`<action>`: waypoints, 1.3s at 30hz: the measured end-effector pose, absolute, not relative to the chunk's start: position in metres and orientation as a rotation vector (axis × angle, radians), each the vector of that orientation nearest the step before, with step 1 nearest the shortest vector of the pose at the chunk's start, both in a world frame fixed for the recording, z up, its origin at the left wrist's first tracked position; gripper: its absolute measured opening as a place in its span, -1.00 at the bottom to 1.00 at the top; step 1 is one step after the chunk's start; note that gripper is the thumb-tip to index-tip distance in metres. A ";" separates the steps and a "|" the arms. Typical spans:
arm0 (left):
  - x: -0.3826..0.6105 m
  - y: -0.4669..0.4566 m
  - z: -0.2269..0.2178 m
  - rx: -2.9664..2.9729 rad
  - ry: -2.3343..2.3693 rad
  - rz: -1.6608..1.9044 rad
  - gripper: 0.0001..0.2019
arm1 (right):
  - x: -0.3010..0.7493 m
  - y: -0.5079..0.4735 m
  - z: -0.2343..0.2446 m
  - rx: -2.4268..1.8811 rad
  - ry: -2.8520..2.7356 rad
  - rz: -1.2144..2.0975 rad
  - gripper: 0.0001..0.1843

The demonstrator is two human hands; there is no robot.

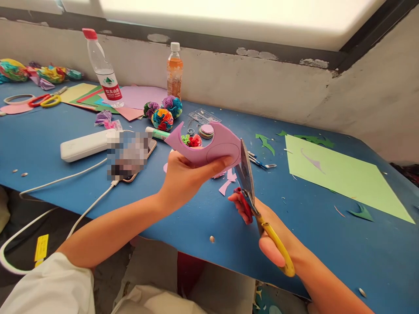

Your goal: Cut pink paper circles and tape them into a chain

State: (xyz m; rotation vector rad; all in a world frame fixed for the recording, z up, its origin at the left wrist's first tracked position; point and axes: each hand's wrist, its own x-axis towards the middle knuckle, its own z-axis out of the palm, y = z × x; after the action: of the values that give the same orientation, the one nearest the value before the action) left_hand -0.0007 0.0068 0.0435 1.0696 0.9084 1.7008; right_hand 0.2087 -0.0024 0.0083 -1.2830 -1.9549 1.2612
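Above the blue table, my left hand [186,176] pinches a piece of purple paper [203,153] between thumb and fingers. A round bite is cut from its top edge, and a circle outline is drawn on its right part. My right hand [265,226] grips scissors [248,174] with one red and one yellow handle. Their blades are parted and stand upright at the paper's right edge. Under the paper lie small purple scraps [225,186]. Partly hidden behind it are red and green paper curls [193,140] and a stack of paper circles [206,131].
On the right lies a light green sheet [343,176] with green offcuts [362,213] nearby. A phone [144,159] and white power bank [87,146] with cables lie left. Two bottles, water [111,85] and orange drink [174,72], stand behind colourful paper balls [163,119]. Another pair of scissors [49,100] lies far left.
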 end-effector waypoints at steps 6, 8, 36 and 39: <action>0.003 0.001 0.040 1.060 0.931 1.586 -0.82 | 0.197 -0.007 0.013 -1.463 -1.735 1.280 -0.16; 0.003 0.000 0.040 1.065 0.943 1.576 -0.82 | 0.192 -0.008 0.017 -1.522 -1.671 1.309 -0.17; 0.003 -0.007 0.042 1.063 0.807 1.415 -0.77 | 0.184 -0.013 0.020 -1.484 -1.712 1.334 -0.28; 0.003 -0.007 0.043 1.055 0.801 1.410 -0.78 | 0.180 -0.013 0.022 -1.633 -1.514 1.429 -0.30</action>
State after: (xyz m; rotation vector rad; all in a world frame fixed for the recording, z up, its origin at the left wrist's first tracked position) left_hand 0.0033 -0.0070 0.0432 1.0554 0.8012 1.4097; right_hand 0.1799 -0.0134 0.0215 -1.6327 -1.5143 1.4292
